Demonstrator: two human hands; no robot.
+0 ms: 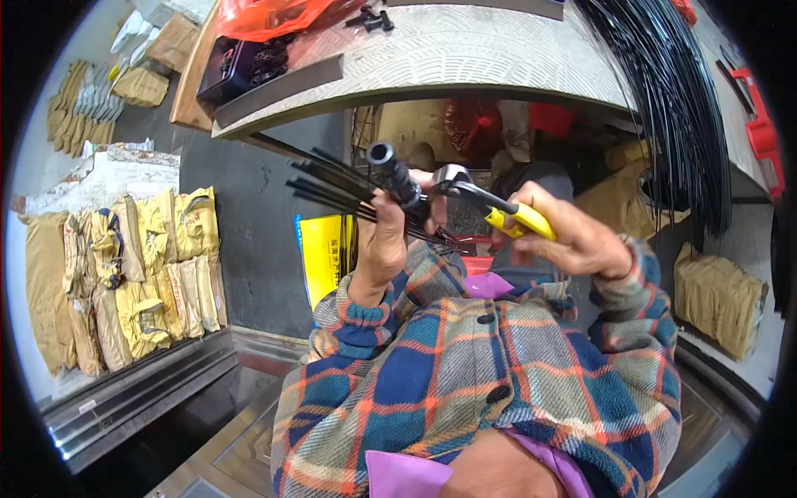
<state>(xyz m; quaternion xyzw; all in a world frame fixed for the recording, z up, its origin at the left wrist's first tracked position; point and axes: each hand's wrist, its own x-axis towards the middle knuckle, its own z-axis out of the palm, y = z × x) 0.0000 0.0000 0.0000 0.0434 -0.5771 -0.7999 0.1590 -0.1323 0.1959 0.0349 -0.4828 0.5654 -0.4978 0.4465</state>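
My left hand (383,236) is closed around a black tubular fitting (392,170) with a hollow round end pointing up. Several thin black strips (328,181) fan out to the left from behind this hand, and some of their length is hidden by it. In my right hand (573,232) is a pair of pliers (481,196) with yellow handles. Its metal head is close beside the fitting, at the fingers of my left hand; whether it touches anything there I cannot tell.
Ahead stands a table (465,58) with a dark box of small black parts (266,62) and a red plastic bag (274,18). A thick bundle of black strips (672,108) hangs over its right side. Brown sacks (149,274) cover the floor at left; a yellow bag (322,253) lies nearer.
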